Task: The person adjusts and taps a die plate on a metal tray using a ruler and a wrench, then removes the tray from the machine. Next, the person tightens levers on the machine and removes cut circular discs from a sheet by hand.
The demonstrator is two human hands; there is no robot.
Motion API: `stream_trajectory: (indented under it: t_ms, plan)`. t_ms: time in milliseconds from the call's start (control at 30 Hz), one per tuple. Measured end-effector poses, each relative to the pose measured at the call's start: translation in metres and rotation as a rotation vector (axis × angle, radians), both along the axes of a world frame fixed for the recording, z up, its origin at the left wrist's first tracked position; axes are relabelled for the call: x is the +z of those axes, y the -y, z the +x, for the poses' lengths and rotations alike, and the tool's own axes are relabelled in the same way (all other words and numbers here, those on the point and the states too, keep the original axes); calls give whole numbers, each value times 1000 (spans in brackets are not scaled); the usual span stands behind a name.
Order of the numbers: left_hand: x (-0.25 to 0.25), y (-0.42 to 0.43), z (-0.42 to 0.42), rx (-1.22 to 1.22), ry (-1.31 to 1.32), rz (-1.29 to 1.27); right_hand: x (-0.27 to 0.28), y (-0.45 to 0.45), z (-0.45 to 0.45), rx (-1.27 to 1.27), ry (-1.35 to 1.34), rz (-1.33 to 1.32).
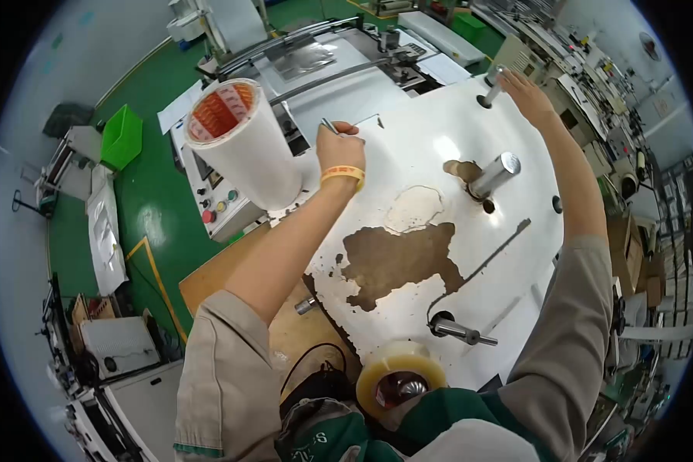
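My left hand (341, 150), with a yellow band at the wrist, is closed around a slim metallic stick-like tool (329, 125); its exact kind is hidden by the fingers. It is above the white machine panel (416, 169), right of a large white roll (248, 150) with an orange-red core. At the panel's far right, my right hand (525, 96) has its fingers bent against an upright metal roller (493, 91). Another shiny roller (496, 175) sticks up from the panel nearer to me. Brown worn patches (400, 258) show through the white surface.
Close to my body are a clear yellowish tape roll (400, 373) and a metal shaft (463, 332). A control box with buttons (219, 208) sits below the white roll. Beyond the panel lies a machine bed with bars (339, 73). A green bin (122, 137) stands left.
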State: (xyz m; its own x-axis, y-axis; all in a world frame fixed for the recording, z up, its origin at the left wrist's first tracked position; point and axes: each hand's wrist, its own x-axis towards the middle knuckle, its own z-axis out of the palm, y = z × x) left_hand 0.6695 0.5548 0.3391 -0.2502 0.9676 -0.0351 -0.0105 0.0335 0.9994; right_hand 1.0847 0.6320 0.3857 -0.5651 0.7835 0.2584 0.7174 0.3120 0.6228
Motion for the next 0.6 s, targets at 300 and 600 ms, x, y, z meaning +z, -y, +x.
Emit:
stream_trajectory:
  t_ms: [300, 600]
  plan:
    - [11, 11, -6, -86, -25, -30, -8, -107, -39, -611, 64, -32]
    - [2, 9, -7, -145, 57, 52, -9, -77, -25, -643, -273, 131]
